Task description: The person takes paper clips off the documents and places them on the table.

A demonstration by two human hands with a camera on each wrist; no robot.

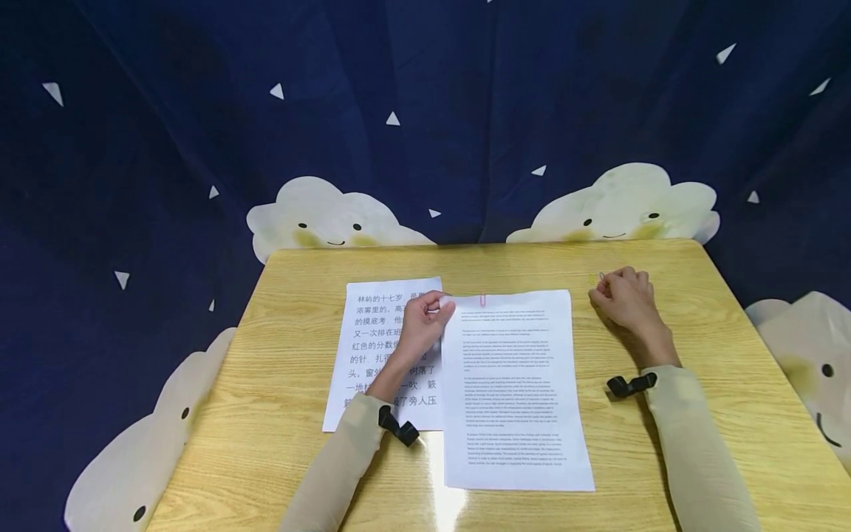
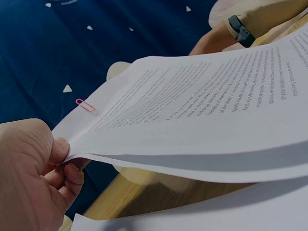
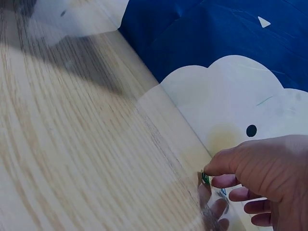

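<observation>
My left hand (image 1: 419,329) pinches the top left corner of a stack of sheets with small English print (image 1: 515,391). A pink paper clip (image 2: 85,105) sits on the stack's top edge, just beyond the thumb. In the left wrist view the stack's near edge is lifted and shows more than one layer. My right hand (image 1: 628,299) is low over the table's back right, its fingers bent. A green paper clip (image 3: 206,178) is right at its fingertips; whether they grip it is unclear. Beside it, partly behind the fingers, shows a small blue clip (image 3: 223,192).
A sheet with large Chinese print (image 1: 382,414) lies on the left, partly under the left hand and the English stack. The wooden table (image 1: 266,355) has a glossy top. Behind its back edge hangs a dark blue curtain (image 1: 465,111) with clouds and triangles.
</observation>
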